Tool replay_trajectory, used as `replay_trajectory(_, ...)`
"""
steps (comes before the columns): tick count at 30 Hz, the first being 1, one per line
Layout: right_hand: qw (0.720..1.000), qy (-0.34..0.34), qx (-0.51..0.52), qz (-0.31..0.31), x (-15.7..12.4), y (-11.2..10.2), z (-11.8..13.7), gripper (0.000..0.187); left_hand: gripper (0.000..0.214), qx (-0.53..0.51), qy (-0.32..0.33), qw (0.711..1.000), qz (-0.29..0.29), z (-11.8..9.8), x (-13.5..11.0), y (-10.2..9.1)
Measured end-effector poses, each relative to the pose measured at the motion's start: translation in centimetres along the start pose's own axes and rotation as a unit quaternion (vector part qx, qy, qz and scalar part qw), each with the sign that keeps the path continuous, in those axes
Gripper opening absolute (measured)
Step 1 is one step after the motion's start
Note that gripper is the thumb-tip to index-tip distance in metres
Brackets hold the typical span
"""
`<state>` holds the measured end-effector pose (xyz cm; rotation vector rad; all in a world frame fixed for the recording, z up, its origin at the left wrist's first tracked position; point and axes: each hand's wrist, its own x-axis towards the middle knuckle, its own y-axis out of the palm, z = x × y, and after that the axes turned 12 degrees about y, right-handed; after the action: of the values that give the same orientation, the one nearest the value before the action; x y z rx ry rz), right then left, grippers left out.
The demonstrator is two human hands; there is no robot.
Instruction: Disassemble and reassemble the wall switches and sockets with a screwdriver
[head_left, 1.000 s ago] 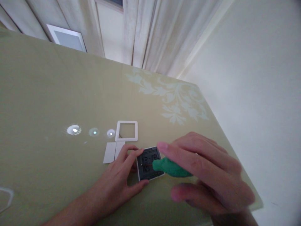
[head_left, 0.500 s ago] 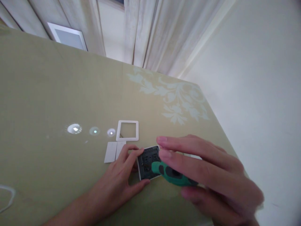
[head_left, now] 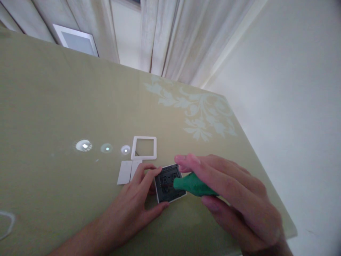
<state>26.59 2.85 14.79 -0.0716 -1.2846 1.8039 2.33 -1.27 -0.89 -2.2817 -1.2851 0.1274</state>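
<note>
A square wall switch base (head_left: pixel 168 195), dark inside with a white edge, lies on the table. My left hand (head_left: pixel 142 188) is closed on its left side, fingers at the upper corner and thumb along the lower edge. Above the base, my right hand (head_left: pixel 234 192) grips the green handle of a screwdriver (head_left: pixel 195 184), thumb below and fingers over it. The screwdriver's tip and shaft are hard to make out against the dark inside. Just beyond my left hand lie two white switch rockers (head_left: pixel 124 172), partly covered by my fingers, and a white square frame (head_left: pixel 155 147).
The glossy table (head_left: pixel 80 96) reflects several ceiling lights and has a pale floral pattern (head_left: pixel 201 106) near its far right corner. Curtains (head_left: pixel 197 35) hang beyond the far edge, and a white wall (head_left: pixel 298 89) stands at the right. A pale curved outline (head_left: pixel 12 222) shows at lower left.
The fingers of my right hand have shifted around the screwdriver handle, which has turned: dark grip patches showed before, plain green faces up now. My left hand and the base have hardly moved.
</note>
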Motion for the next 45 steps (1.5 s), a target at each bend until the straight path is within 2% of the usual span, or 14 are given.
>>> replay_trajectory(3,0.997,-0.005,-0.033,-0.071,-0.2,0.4,-0.2,0.024,0.065,-0.003,-0.006,1.000,0.002,0.0,0.0,0.0)
replay_trajectory(6,0.987,0.010,-0.125,-0.100,-0.7,0.8,0.3,0.041,0.066,-0.017,-0.015,1.000,0.007,0.0,-0.1,0.0)
replay_trajectory(8,0.986,0.046,-0.125,-0.103,-0.7,0.8,0.4,0.050,0.065,-0.019,-0.019,1.000,0.005,0.0,-0.2,0.0)
replay_trajectory(9,0.988,0.015,-0.097,-0.118,-0.6,0.6,0.2,0.053,0.064,-0.021,-0.020,1.000,0.004,0.0,-0.2,0.0)
replay_trajectory(13,0.997,0.040,0.044,0.050,0.1,0.1,-0.3,0.049,0.066,-0.023,-0.022,0.999,0.000,-0.1,-0.2,0.0)
replay_trajectory(16,0.999,0.039,0.030,-0.022,0.0,0.9,0.2,0.026,0.065,-0.011,-0.015,1.000,-0.002,-0.2,0.0,-0.1)
replay_trajectory(20,0.987,0.033,-0.103,-0.123,-0.3,1.8,1.5,0.032,0.063,-0.007,-0.009,1.000,-0.005,-0.3,0.2,-0.2)
replay_trajectory(27,0.996,0.060,0.029,0.064,-0.1,-0.4,0.5,0.044,0.065,0.003,-0.002,1.000,-0.001,-0.3,0.1,-0.1)
replay_trajectory(30,0.997,0.056,-0.045,-0.019,-0.1,0.2,0.1,0.028,0.064,-0.022,-0.012,1.000,0.011,-0.4,0.2,-0.2)
replay_trajectory(32,0.989,0.012,-0.106,-0.101,-0.1,0.8,0.0,0.031,0.065,-0.031,-0.018,0.999,0.017,-0.4,0.3,-0.3)
replay_trajectory(34,0.987,-0.004,-0.097,-0.126,0.0,0.9,-0.1,0.037,0.064,-0.033,-0.021,0.999,0.018,-0.5,0.4,-0.4)
replay_trajectory(39,0.993,0.077,0.037,0.083,0.0,-0.7,-0.1,0.046,0.064,-0.039,-0.014,0.999,0.011,-0.6,0.3,-0.4)
replay_trajectory(41,0.994,0.096,0.023,0.049,-0.2,-0.5,-0.1,0.040,0.065,-0.047,-0.014,0.999,0.009,-0.6,0.3,-0.5)
replay_trajectory(45,0.987,0.034,-0.109,-0.111,-0.4,0.8,0.1,0.035,0.069,-0.049,-0.018,0.999,0.008,-0.6,0.3,-0.5)
